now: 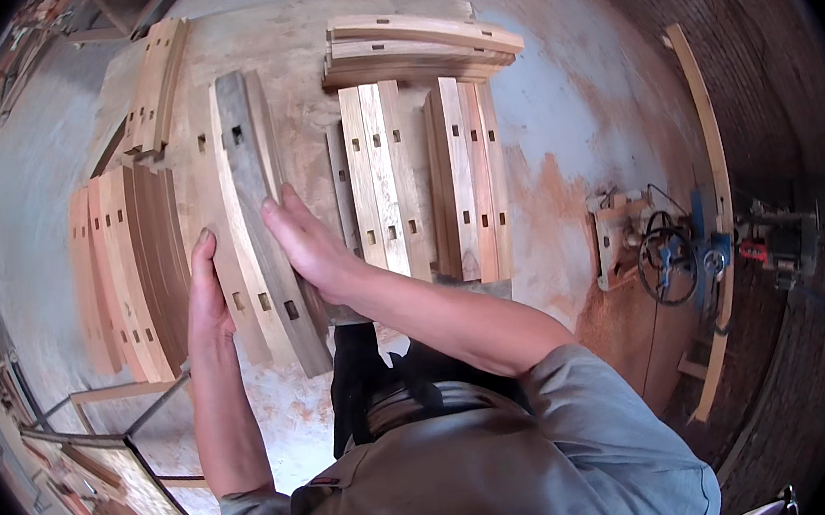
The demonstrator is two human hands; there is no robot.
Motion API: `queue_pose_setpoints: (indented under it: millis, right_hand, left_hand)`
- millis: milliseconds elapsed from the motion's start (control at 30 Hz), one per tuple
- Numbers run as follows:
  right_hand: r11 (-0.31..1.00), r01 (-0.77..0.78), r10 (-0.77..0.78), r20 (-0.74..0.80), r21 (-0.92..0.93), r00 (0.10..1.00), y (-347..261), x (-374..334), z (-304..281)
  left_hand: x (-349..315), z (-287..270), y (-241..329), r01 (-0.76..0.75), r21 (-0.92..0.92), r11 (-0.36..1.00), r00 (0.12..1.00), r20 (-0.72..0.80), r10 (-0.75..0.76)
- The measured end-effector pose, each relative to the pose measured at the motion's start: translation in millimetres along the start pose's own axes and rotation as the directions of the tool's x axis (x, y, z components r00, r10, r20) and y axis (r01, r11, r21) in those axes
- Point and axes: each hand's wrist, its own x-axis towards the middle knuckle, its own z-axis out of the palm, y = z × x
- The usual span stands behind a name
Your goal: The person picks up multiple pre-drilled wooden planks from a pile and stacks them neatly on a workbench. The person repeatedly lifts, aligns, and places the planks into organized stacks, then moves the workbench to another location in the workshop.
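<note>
Between my two palms is a bundle of long wooden pieces (pixel 264 233) with rectangular mortises, one greyish and the others pale. My left hand (pixel 207 294) presses the bundle's left side, thumb pointing up. My right hand (pixel 309 246) presses flat against the right side, its fingers partly hidden behind the wood. Just right of my right hand stands a row of similar mortised pieces (pixel 382 180), and a second row (pixel 475 181) lies beyond it. To the left of my left hand is a stack of reddish and pale mortised pieces (pixel 128 277).
More mortised pieces (pixel 420 45) lie crosswise at the far side, and another group (pixel 156 88) at the far left. On the right are a machine with a dark handwheel (pixel 667 261) and a long upright board (pixel 710 146). A metal frame (pixel 130 438) stands at lower left.
</note>
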Motion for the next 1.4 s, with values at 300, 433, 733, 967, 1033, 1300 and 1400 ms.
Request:
queue_pose_setpoints:
  millis: [300,433,733,967,1033,1300,1400]
  right_hand:
    - [0.982,-0.129,0.107,-0.159,-0.135,0.982,58.5,60.0,8.9]
    - [0.993,-0.084,0.067,-0.187,-0.085,0.98,68.3,81.0,8.3]
    - [0.962,-0.119,0.065,-0.217,-0.246,0.974,47.6,77.3,0.2]
    - [0.738,0.265,-0.51,-0.257,-0.62,0.821,-25.7,-56.5,-60.1]
    - [0.795,0.191,-0.451,-0.35,-0.575,0.821,-5.2,-80.2,-78.3]
    - [0.969,-0.137,0.021,-0.484,-0.207,0.875,100.2,-106.7,-121.0]
    - [0.996,-0.093,0.08,-0.419,-0.009,0.904,106.9,-106.1,-134.9]
  left_hand:
    - [68.1,-74.1,-16.0,0.141,0.063,0.988,0.988,-0.075,-0.136]
    - [86.3,-70.2,-2.1,0.182,0.119,0.976,0.983,-0.056,-0.177]
    - [89.1,-53.5,-1.4,0.157,0.279,0.948,0.979,-0.172,-0.111]
    - [6.3,-19.5,-3.4,-0.356,0.581,0.732,0.897,-0.008,0.443]
    - [-39.3,-9.6,-29.9,-0.45,0.49,0.747,0.893,0.241,0.38]
    - [-11.7,2.5,-181.8,-0.294,0.867,0.401,0.935,0.174,0.309]
    - [9.2,4.5,-197.5,-0.284,0.87,0.402,0.918,0.125,0.377]
